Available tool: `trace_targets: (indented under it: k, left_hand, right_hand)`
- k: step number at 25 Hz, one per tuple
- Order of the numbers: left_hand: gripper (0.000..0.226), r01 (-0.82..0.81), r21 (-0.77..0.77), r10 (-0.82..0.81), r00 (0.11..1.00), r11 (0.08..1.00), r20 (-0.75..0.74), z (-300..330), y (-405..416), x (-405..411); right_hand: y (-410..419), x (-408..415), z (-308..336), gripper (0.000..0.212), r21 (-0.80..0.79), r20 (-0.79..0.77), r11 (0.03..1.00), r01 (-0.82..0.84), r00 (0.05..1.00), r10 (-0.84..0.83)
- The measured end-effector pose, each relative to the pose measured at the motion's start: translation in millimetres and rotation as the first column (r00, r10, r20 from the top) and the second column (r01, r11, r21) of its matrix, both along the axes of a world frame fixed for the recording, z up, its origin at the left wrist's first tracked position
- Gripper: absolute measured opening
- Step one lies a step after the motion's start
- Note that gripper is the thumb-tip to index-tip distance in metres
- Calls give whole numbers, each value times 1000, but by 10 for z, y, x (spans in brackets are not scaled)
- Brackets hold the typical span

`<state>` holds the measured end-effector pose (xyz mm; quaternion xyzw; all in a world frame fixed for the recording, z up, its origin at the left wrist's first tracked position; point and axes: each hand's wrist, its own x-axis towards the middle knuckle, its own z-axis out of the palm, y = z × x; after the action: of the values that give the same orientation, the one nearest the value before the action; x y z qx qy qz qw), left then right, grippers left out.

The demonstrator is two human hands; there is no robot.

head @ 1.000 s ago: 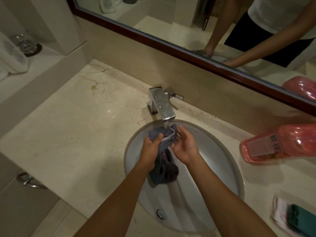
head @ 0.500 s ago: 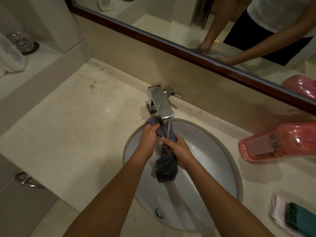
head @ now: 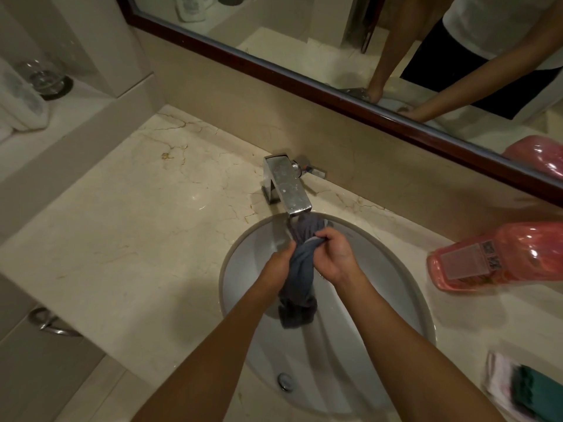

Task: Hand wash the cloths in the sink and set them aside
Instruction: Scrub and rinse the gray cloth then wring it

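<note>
Cloth [head: 300, 269] raised, two hands gripping

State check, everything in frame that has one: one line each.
Grey cloth: twisted, held over the basin, top end under the spout.
Left hand: grip on the cloth.
Right hand: grip on the cloth.
Tap: cannot tell if running.
Sink: not filled, drain visible.
Pink bottle: lying on its side on the counter.
Folded cloths: stacked on the counter, right.

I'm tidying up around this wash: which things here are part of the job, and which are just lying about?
In use: grey cloth, left hand, right hand, faucet, sink, folded cloths.

Lying about: pink bottle, glass.
</note>
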<state>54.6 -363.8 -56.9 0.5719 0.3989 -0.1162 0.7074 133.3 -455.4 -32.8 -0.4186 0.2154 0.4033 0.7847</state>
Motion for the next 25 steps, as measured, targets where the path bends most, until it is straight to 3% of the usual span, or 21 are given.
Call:
trace_targets:
  k: [2, 7, 9, 11, 14, 16, 19, 23, 25]
  left_hand:
    - [40, 29, -5, -29, 1000, 1000, -6, -18, 43, -51]
    - [40, -33, -151, 80, 946, 988, 316, 46, 101, -86]
    - [32, -99, -215, 166, 932, 972, 321, 78, 119, -37]
    - [23, -190, -320, 280, 923, 928, 263, 106, 131, 4]
    - [42, -237, -463, 376, 896, 854, 235, 148, 172, 55]
    - [43, -244, -381, 355, 899, 892, 256, 156, 191, 86]
    - [47, -210, -147, 244, 930, 967, 274, 191, 202, 143]
    - [47, -206, -152, 240, 938, 967, 252, 181, 254, 177]
    - [40, -266, -171, 301, 923, 949, 239, 143, 293, 190]
  right_hand:
    - [-34, 33, -29, 37, 3, -4, 999, -36, 999, 36]
    - [-125, -39, -74, 42, -14, 27, 979, -202, 979, 202]
    - [-154, -117, -101, 41, -67, 22, 967, -244, 969, 246]
    - [-178, -199, -133, 58, -81, 7, 957, -279, 960, 280]
    - [-161, -271, -120, 52, -221, 129, 931, -289, 938, 322]
    - [-131, -272, -87, 46, -405, 226, 874, -269, 896, 381]
    - [-72, -281, -49, 46, -543, 275, 811, -217, 867, 416]
    - [-61, -248, -67, 23, -491, 355, 859, -147, 866, 351]
    - [-88, -232, -52, 20, -413, 312, 898, -150, 903, 295]
